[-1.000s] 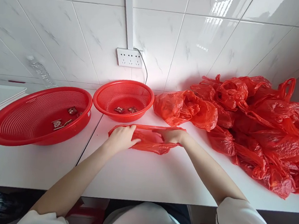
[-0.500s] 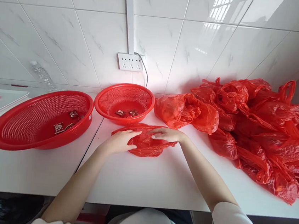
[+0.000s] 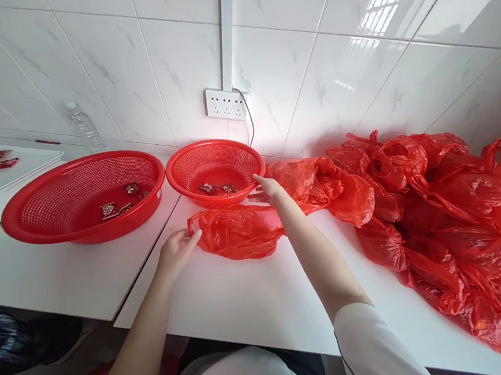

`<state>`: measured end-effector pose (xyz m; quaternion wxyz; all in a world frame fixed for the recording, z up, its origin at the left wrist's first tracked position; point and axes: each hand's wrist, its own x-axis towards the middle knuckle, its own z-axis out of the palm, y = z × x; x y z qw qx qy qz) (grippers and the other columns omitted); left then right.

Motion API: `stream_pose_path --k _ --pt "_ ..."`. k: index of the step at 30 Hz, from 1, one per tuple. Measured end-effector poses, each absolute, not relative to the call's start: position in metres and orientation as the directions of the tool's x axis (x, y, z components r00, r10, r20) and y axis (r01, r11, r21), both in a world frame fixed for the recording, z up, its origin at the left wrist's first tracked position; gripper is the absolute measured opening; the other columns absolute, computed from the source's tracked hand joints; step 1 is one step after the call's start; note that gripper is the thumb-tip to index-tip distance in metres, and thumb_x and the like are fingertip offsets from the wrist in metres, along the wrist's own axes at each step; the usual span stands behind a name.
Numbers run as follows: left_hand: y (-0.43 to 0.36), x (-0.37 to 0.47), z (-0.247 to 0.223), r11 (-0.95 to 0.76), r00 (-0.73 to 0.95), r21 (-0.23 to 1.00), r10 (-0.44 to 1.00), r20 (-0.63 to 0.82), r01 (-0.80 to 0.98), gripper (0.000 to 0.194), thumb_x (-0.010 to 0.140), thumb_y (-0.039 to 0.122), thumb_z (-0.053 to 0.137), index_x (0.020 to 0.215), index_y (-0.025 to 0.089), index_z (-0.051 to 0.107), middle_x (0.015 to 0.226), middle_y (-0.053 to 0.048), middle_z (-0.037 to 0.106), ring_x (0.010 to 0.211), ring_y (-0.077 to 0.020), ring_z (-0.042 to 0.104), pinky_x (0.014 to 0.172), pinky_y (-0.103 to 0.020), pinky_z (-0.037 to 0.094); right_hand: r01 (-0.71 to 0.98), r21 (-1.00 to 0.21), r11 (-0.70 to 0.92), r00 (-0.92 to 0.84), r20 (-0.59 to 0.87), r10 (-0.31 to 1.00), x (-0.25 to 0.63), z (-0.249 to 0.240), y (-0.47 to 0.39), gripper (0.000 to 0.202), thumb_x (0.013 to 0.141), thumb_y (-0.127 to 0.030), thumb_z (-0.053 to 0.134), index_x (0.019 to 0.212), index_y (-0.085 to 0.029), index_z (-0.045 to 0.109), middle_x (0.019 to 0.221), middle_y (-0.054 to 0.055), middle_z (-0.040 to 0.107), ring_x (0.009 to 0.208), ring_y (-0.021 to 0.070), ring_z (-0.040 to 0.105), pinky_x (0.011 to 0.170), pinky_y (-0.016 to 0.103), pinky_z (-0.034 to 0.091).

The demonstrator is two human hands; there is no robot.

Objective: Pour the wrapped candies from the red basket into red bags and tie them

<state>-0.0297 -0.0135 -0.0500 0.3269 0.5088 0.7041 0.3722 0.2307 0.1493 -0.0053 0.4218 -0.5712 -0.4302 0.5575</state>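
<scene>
A red plastic bag (image 3: 239, 234) lies with its mouth spread in front of the small round red basket (image 3: 219, 148). My left hand (image 3: 178, 251) pinches the bag's left edge between thumb and fingers. At the right rim of the small basket is my right hand (image 3: 268, 190), its fingers apart and nothing in them; whether it touches the rim is hard to tell. A few small wrapped packets (image 3: 227, 189) rest on the basket's bottom. To the left, the large red basket (image 3: 66, 192) leans, with several wrapped packets (image 3: 108, 211) inside.
Filled red bags (image 3: 448, 220) are heaped at the right, with another bag (image 3: 305, 178) beside the small basket. A white tray (image 3: 19, 169) with red packets is at the far left. A clear bottle (image 3: 84, 125) and a socket strip (image 3: 226, 104) are behind.
My right hand has left the bag and moved up to the small basket's rim. My left hand has shifted left and down to the bag's edge. The bag's mouth is spread wider.
</scene>
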Motion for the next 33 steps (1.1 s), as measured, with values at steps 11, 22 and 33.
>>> stream_pose_path --k 11,22,33 --pt "-0.013 -0.033 -0.061 0.077 -0.285 0.996 0.956 -0.063 0.036 0.036 0.075 0.052 0.065 0.065 0.019 0.059 0.082 -0.003 0.067 0.086 -0.0201 0.062 0.080 -0.031 0.047 -0.257 -0.966 -0.032 -0.019 -0.028 0.999 0.263 0.002 0.109 0.028 0.081 -0.042 0.065 0.099 -0.022 0.056 0.088 0.002 0.069 0.069 0.0138 0.066 0.065 0.029 0.058" --pt "0.004 -0.014 -0.053 0.135 -0.286 0.949 0.933 -0.218 -0.285 0.030 0.070 0.036 0.072 0.060 0.018 0.049 0.066 0.003 0.053 0.061 -0.0097 0.051 0.054 -0.018 0.037 -0.125 -0.963 0.241 0.004 0.242 0.970 0.323 0.001 0.032 0.029 0.085 -0.047 0.065 0.104 -0.026 0.061 0.098 0.002 0.068 0.073 0.0160 0.065 0.055 0.026 0.056" --pt "0.041 0.005 -0.048 0.165 -0.262 0.850 0.907 -0.331 -0.500 0.010 0.074 0.025 0.061 0.073 0.018 0.054 0.077 -0.002 0.062 0.066 -0.0166 0.064 0.060 -0.032 0.055 0.467 -0.521 0.714 -0.153 0.748 0.646 0.364 -0.018 -0.021 0.006 0.089 -0.025 0.062 0.092 -0.021 0.064 0.144 0.011 0.053 0.124 0.0307 0.058 0.102 0.048 0.050"
